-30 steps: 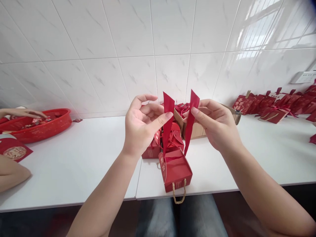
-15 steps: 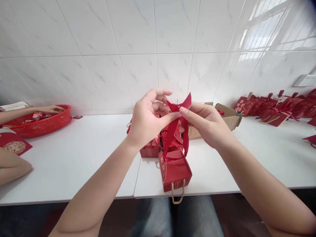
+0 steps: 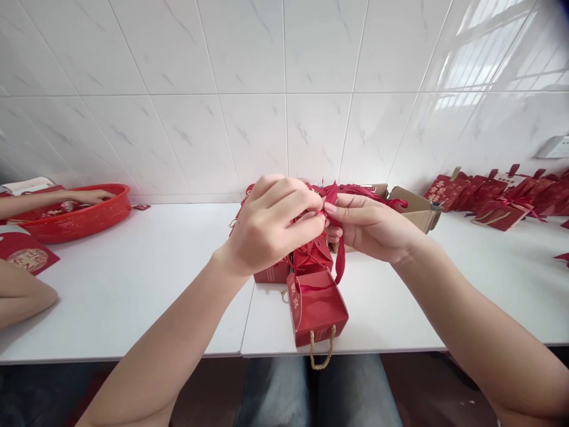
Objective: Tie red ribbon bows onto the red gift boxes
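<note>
Both hands meet above a small red gift box (image 3: pixel 320 305) with a gold rope handle, which stands near the table's front edge. My left hand (image 3: pixel 275 225) is closed, its fingertips pinching the red ribbon (image 3: pixel 340 261). Between thumb and fingers, my right hand (image 3: pixel 371 225) grips the same ribbon, with one end sticking up and a length hanging down toward the box. Where the ribbon crosses is mostly hidden by my fingers. Behind lie more red gift boxes (image 3: pixel 311 256) with red cords, partly covered by my left hand.
An open cardboard box (image 3: pixel 415 213) with red ribbons stands behind my right hand. Several finished-looking red boxes (image 3: pixel 500 210) line the wall at right. At left, another person's hand (image 3: pixel 91 197) reaches into a red plastic basket (image 3: pixel 84 224), near a red paper bag (image 3: pixel 26 258).
My left hand has turned over, its back now toward me, and its fingers have closed down onto the ribbon. The ribbon's spread tails are now gathered between my hands.
</note>
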A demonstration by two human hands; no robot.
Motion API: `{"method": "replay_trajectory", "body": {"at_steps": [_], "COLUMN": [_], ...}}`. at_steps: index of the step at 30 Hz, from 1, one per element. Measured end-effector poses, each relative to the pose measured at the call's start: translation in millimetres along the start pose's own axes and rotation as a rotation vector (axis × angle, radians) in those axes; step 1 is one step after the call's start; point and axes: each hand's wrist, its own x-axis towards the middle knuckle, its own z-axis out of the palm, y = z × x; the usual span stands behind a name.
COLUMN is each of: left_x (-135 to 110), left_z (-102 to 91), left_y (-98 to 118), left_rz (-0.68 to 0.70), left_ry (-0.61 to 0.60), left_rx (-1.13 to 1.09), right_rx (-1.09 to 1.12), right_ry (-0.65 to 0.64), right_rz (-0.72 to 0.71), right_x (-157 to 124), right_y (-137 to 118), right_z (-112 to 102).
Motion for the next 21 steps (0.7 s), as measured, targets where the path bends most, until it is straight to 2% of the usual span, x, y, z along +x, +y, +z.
{"method": "replay_trajectory", "body": {"at_steps": [4,9,10,12,14,16,18,21], "left_x": [-3.1,0.5,1.4,2.1,0.7,-2.6,-6.4,-9.8], "left_z": [0.1,-9.6,-12.1,-15.2,-14.7,-11.2,-6.8,-3.0], "left_y": [0.7,1.8,2.1,2.9,3.8,5.2,6.9,9.7], "left_rz": [-0.168,-0.365,-0.457,-0.729,-1.052,-1.315,-1.471,-1.562], "left_ry": [-0.125,-0.276,-0.282,-0.275,-0.307,-0.385,-0.44,-0.382], "left_rx": [-0.083,-0.304,-0.358,-0.509,-0.761,-1.074,-1.327,-1.482], "right_rx": [-0.164,-0.279,-0.279,-0.283,-0.318,-0.399,-0.529,-0.847], "right_ry": [0.036,0.076,0.083,0.092,0.087,0.067,0.055,0.065], "right_rz": [-0.074,-0.058,-0.078,-0.14,-0.208,-0.29,-0.393,-0.591], "right_x": [-1.3,-1.4,-1.2,-1.0,-1.1,-1.9,-3.5,-7.1], "right_y": [1.2,3.4,3.9,5.0,6.0,6.2,5.2,2.2], "right_z": [-0.5,-3.4,-4.3,-6.0,-7.3,-7.8,-7.9,-8.9]}}
